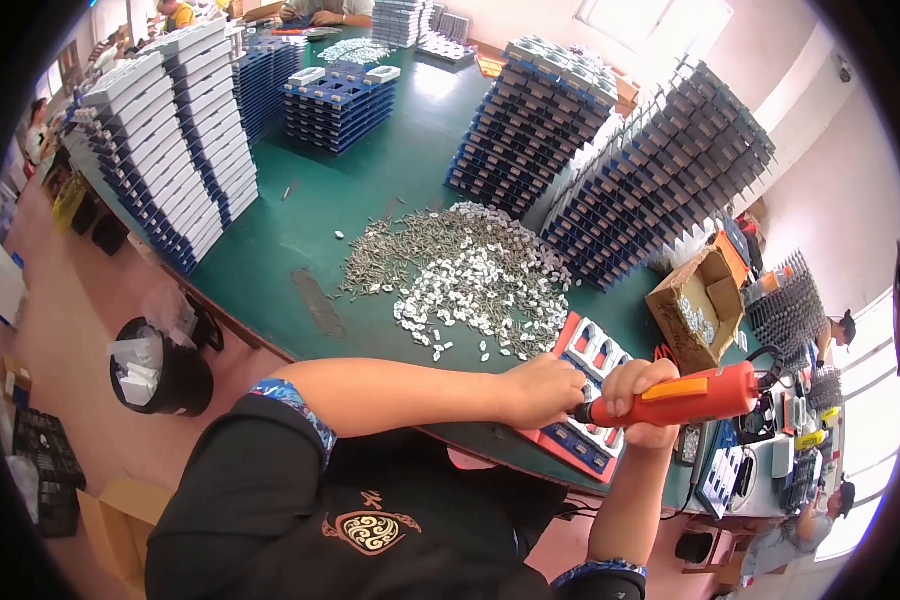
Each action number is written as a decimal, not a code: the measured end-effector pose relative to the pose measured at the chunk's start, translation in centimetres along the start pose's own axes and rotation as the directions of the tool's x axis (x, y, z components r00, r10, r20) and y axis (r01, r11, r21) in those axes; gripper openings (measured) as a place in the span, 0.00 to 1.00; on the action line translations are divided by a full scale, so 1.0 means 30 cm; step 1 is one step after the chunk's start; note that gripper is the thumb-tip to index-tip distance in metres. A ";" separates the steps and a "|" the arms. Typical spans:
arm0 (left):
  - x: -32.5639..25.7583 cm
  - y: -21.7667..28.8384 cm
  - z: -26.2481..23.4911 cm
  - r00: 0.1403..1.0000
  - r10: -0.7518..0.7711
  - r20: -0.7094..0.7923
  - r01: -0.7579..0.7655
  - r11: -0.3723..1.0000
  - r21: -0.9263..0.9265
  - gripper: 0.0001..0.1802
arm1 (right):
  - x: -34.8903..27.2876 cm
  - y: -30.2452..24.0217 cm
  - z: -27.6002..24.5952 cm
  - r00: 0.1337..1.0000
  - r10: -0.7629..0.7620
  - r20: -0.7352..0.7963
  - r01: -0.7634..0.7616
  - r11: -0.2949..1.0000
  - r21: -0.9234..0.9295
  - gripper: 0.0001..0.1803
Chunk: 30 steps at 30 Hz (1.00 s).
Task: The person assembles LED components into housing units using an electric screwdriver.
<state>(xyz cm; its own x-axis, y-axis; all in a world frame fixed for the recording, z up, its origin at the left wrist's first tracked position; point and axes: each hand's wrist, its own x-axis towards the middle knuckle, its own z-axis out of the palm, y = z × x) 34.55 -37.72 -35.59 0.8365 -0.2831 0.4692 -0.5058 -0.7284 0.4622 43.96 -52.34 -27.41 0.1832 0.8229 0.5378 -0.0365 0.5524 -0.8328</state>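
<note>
Fingers of the right hand are wrapped tight around an orange power screwdriver. It lies sideways, with its dark tip pointing at the left hand. That hand is curled shut, pressing down on a red tray with blue parts, at the near edge of the green worktop. I cannot tell if it holds anything. Just behind the tray lies a big heap of small white pieces and a heap of screws. An open cardboard box sits near the right edge. Tall stacks of blue trays stand farther back. Both forearms come in from below, bent toward each other.
</note>
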 end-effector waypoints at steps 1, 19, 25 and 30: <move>0.005 -0.002 -0.002 1.000 -0.009 0.016 0.009 1.000 -0.002 0.08 | 0.006 -0.001 -0.006 0.999 0.016 0.036 -0.016 1.000 0.014 0.29; -0.482 -0.116 -0.371 0.971 -0.194 -0.141 0.208 0.973 0.096 0.03 | -0.067 -0.384 0.378 0.696 -0.393 0.601 0.376 0.912 0.160 0.29; -0.363 -0.085 -0.254 0.988 -0.105 -0.112 0.124 0.977 0.173 0.07 | -0.065 -0.377 0.426 0.743 -0.351 0.570 0.419 0.908 0.013 0.33; -0.208 -0.066 -0.147 0.999 0.013 -0.043 -0.005 0.980 0.198 0.05 | -0.110 -0.396 0.440 0.778 -0.267 0.568 0.378 0.922 -0.084 0.32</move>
<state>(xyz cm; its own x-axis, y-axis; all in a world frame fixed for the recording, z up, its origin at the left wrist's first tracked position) 29.41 -31.77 -36.10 0.8198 -0.2659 0.5072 -0.4579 -0.8363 0.3017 30.81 -59.87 -17.54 -0.4059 0.5686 0.7155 0.1181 0.8090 -0.5758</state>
